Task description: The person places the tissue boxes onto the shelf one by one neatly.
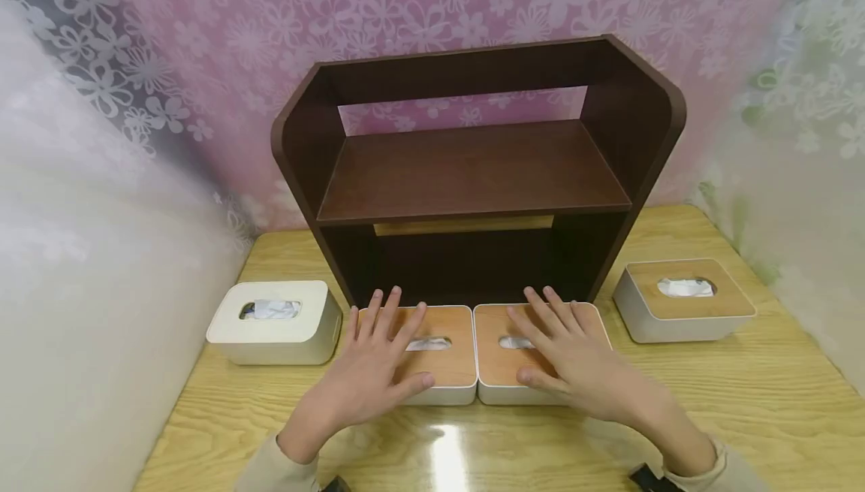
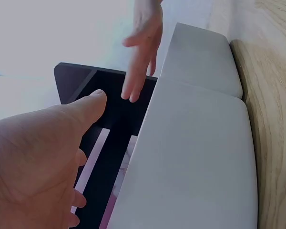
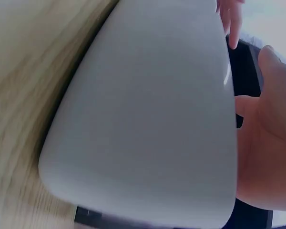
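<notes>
Two tissue boxes with wooden lids stand side by side at the centre of the table in the head view. My left hand (image 1: 368, 375) spreads its fingers over the left centre tissue box (image 1: 456, 327). Over the right centre tissue box (image 1: 492, 372), my right hand (image 1: 584, 368) is spread the same way. Neither hand grips anything. White tissue shows in both lid slots, partly hidden by the fingers. From the left wrist, the pale side of the left box (image 2: 190, 162) fills the middle; the right wrist view shows the right box's side (image 3: 143, 119) close up.
A dark brown two-level shelf (image 1: 473, 169) stands right behind the centre boxes. An all-white tissue box (image 1: 270, 349) sits at the left, and another wooden-lidded tissue box (image 1: 689, 329) at the right. Walls flank the wooden table (image 1: 378, 458) on both sides.
</notes>
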